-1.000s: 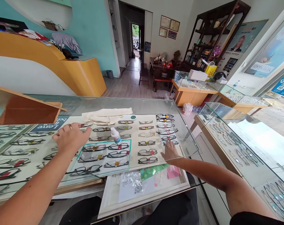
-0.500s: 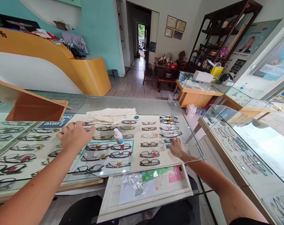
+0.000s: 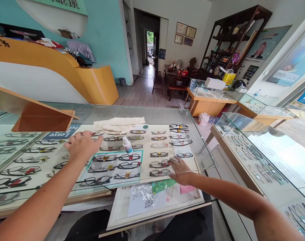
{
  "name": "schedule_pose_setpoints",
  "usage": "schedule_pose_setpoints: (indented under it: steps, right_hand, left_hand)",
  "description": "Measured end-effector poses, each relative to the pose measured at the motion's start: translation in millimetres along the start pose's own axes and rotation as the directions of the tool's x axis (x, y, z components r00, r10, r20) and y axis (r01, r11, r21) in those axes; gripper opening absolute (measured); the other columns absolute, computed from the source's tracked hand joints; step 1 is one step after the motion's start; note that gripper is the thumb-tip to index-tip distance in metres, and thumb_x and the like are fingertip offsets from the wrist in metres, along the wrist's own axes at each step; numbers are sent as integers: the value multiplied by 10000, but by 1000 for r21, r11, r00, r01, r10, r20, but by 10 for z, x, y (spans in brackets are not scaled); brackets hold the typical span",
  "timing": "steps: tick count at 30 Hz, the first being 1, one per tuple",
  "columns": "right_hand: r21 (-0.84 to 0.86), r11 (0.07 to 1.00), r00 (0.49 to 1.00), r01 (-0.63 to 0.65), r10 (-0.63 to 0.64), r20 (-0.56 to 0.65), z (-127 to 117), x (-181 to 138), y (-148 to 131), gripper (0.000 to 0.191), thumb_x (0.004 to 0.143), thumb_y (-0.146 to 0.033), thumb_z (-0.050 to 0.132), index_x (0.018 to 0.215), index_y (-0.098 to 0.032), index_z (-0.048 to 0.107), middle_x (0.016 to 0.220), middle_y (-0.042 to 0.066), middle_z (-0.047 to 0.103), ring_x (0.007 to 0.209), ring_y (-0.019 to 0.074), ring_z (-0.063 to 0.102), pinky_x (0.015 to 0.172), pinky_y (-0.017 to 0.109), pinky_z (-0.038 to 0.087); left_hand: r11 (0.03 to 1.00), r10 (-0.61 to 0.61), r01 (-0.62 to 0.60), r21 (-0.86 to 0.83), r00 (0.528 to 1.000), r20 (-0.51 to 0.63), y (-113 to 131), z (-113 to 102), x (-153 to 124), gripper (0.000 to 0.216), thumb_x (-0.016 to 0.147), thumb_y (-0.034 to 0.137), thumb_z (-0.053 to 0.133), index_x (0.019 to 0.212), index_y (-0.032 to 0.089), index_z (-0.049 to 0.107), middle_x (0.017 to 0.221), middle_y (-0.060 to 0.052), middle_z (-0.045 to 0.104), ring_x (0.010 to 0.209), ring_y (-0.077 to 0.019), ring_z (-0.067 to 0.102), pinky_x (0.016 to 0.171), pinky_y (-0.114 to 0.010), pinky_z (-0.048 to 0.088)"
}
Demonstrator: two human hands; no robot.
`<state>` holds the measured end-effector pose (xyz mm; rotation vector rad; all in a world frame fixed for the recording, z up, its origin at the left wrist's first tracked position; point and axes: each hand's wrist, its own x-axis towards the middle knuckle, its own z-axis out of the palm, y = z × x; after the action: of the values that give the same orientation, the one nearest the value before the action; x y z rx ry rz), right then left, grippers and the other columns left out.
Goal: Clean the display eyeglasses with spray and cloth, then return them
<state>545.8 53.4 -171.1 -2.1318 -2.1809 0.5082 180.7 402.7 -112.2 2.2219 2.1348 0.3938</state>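
Observation:
My left hand [image 3: 82, 144] rests on the glass top of the display counter [image 3: 165, 115], its thumb apart from the fingers and nothing held. To its right stand a small white dropper bottle [image 3: 127, 145] and, farther back, a folded cream cloth [image 3: 117, 125]. Near the counter's front edge, my right hand [image 3: 180, 170] lies on the glass with fingers stretched out and nothing visible in them. Under the glass beside it are rows of eyeglasses [image 3: 159, 164], several with red or yellow tags.
An open drawer [image 3: 155, 211] below the counter holds papers and plastic packets. A wooden-framed stand [image 3: 42, 117] sits on the left of the glass. Another glass showcase [image 3: 255, 157] stands at right. Beyond are an orange desk [image 3: 97, 83] and a dark shelf [image 3: 225, 47].
My right hand has moved left and nearer to me across the glass, uncovering a pair of eyeglasses at right. My left hand stays in about the same place. The view has shifted slightly.

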Motion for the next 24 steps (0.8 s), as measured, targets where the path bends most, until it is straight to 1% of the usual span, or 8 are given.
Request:
schedule_pose_setpoints:
  steps: [2,4,7,10,13,16,20,24]
  right_hand:
    - [142,981,985,129,-143,94,-98,-185,-275,737,1121,-630,376,1651,-132,496,1769,175,397,1666,402,274,1350,579,307]
    - [259,937,947,233,-280,159,-231,-374,-539,745,1123,-647,377,1654,-135,488,1742,195,437,1650,388,320,1343,591,317]
    - [368,847,887,383,-449,111,-537,-664,-889,648,1139,-584,416,1627,-171,520,1702,179,497,1645,325,347,1365,528,295]
    - [357,807,861,470,-509,18,-955,-916,-1092,642,1150,-542,424,1669,-165,451,1730,161,460,1666,289,310,1392,467,251]
    - [192,884,904,426,-411,-114,-1323,-1013,-1032,679,1135,-571,443,1687,-175,427,1773,141,395,1693,340,228,1391,535,257]
    - [9,969,948,248,-241,-208,-1457,-920,-730,649,1139,-587,395,1612,-167,538,1728,149,462,1664,392,267,1366,610,286]
    - [-125,991,967,46,-76,-244,-1309,-695,-265,608,1148,-537,384,1495,-116,651,1615,174,581,1615,395,341,1345,589,325]
    - [-187,981,965,-47,-4,-263,-1128,-564,-24,614,1147,-542,373,1469,-119,681,1582,177,609,1593,393,360,1339,589,305]
  left_hand:
    - [1000,13,-13,-1,1000,2,-5,-4,-4,759,985,694,370,1455,139,587,1520,-294,513,1426,-489,451,1162,-637,339]
    - [1000,28,-28,-4,1000,6,-6,-19,-22,766,991,688,360,1462,127,581,1515,-299,517,1418,-486,465,1162,-635,344]
    - [999,37,-37,-14,999,16,5,-58,-63,769,999,679,346,1465,111,575,1510,-307,527,1412,-482,479,1162,-631,351]
    - [999,41,-40,-22,999,21,26,-91,-100,766,1004,670,339,1456,100,578,1503,-313,539,1416,-479,482,1165,-625,353]
    - [999,36,-35,-19,999,14,38,-98,-114,757,1003,661,339,1449,101,584,1501,-312,546,1418,-474,486,1167,-618,355]
    - [999,36,-36,-15,999,4,28,-78,-107,755,1004,652,330,1455,103,586,1498,-306,552,1419,-465,490,1168,-608,358]
    - [998,44,-44,-39,999,-6,2,-46,-88,764,1001,662,325,1460,112,590,1519,-297,547,1430,-467,482,1177,-617,343]
    - [998,36,-37,-57,999,-15,-5,-44,-89,766,989,669,350,1460,114,587,1535,-298,535,1445,-463,468,1189,-612,329]
